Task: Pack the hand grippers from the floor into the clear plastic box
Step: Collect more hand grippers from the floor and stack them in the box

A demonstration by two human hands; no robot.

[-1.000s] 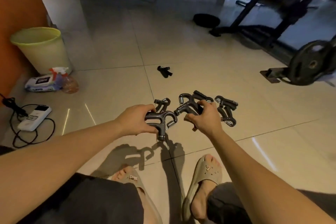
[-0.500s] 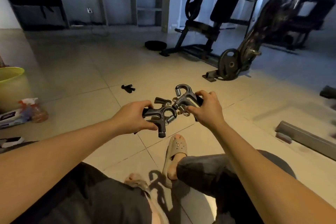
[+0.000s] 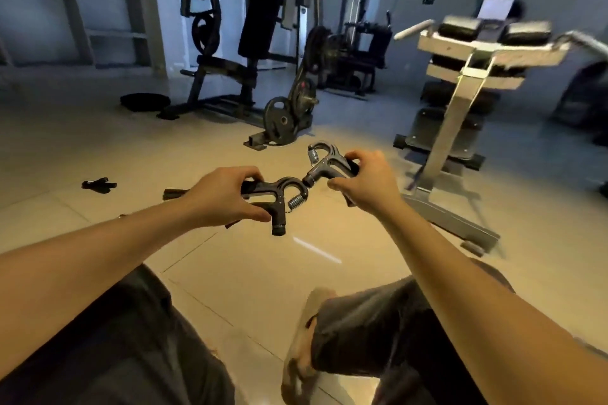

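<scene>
Both are held above the floor (image 3: 256, 273): the left grip (image 3: 223, 197) is curled round one hand gripper (image 3: 283, 194), and the right grip (image 3: 365, 181) clutches a second hand gripper (image 3: 324, 163), heads just beside each other. The dark thing (image 3: 98, 184) lying on the floor far left may be another.

Open floor (image 3: 256, 273) ahead; silver rack (image 3: 457, 115) close on R, weight plate (image 3: 279, 122) further fwd.

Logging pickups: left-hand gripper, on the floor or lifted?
Lifted. The left hand grips the hand gripper by its handles, clear above the tiled floor.
</scene>
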